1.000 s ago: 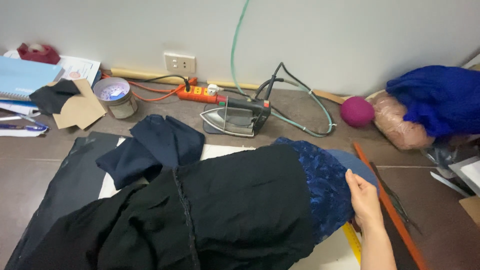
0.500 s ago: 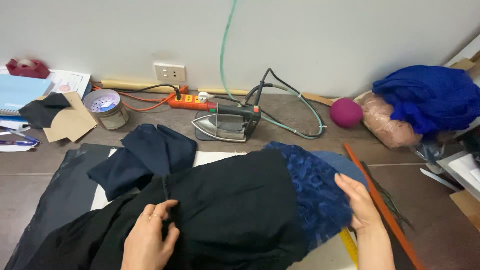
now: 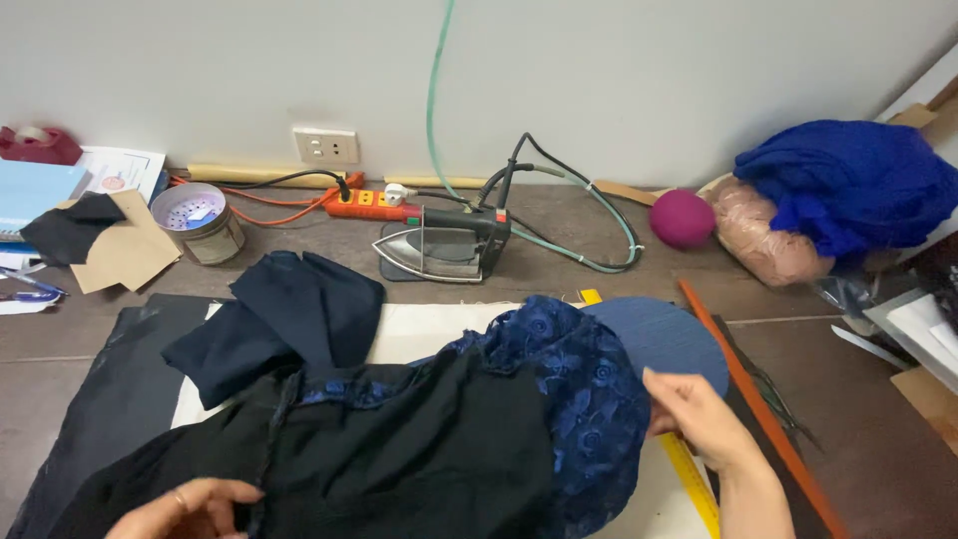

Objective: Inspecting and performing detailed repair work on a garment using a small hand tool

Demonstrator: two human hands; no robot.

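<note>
Lower left, left hand has slid down the black garment (right hand stays).

The left hand lies low at seven o'clock, palm down, fingers loosely curled and pointing toward three o'clock, a ring on one finger. The right hand reaches in from five o'clock, forearm bare, fingers half-bent and pointing toward ten o'clock.

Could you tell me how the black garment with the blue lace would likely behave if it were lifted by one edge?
The black garment lies rumpled in soft folds, so it would probably hang limp. The blue lace bunches beside the right hand, so it seems light and may snag.
</note>
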